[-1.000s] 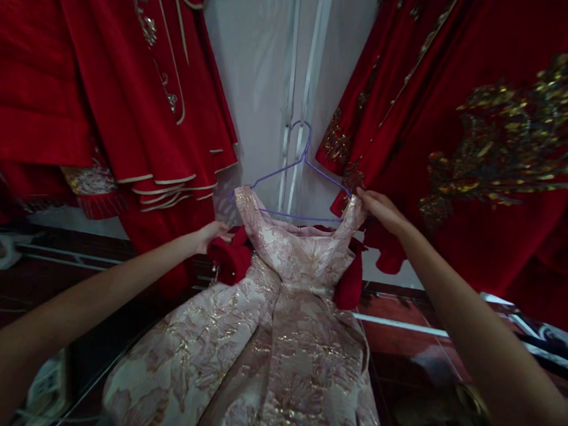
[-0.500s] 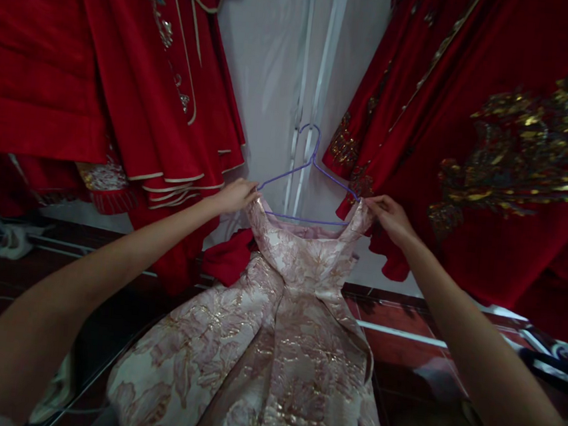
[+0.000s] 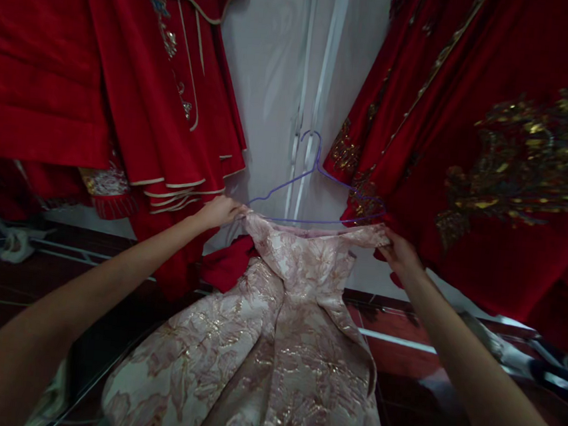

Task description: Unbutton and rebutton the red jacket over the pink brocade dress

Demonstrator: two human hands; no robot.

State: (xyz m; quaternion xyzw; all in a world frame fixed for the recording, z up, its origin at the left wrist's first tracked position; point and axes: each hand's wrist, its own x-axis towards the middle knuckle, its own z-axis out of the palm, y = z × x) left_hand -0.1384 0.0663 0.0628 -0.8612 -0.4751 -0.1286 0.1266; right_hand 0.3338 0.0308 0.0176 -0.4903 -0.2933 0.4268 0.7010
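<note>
A pale pink brocade dress [image 3: 304, 262] with a gold floral pattern hangs in front of me, its skirt spreading toward the bottom of the view. My left hand [image 3: 224, 212] pinches its left shoulder strap. The right strap is gripped by my right hand [image 3: 403, 251], pulled out sideways. A purple wire hanger [image 3: 313, 169] stands just above the neckline, its lower bar running along the dress's top edge. Whether the hanger's left end still touches the strap I cannot tell; its right end shows above the right strap.
Red embroidered garments [image 3: 165, 94] hang on the left, and more red garments with gold sequins [image 3: 514, 168] hang on the right. A white wall [image 3: 264, 50] with pale vertical poles lies between them. Red cloth [image 3: 226, 264] bunches behind the dress; white rack bars [image 3: 397, 341] cross near the floor.
Both hands have moved outward and down, spreading the straps apart. The right strap has dropped below the hanger's right end, and more of the hanger shows.
</note>
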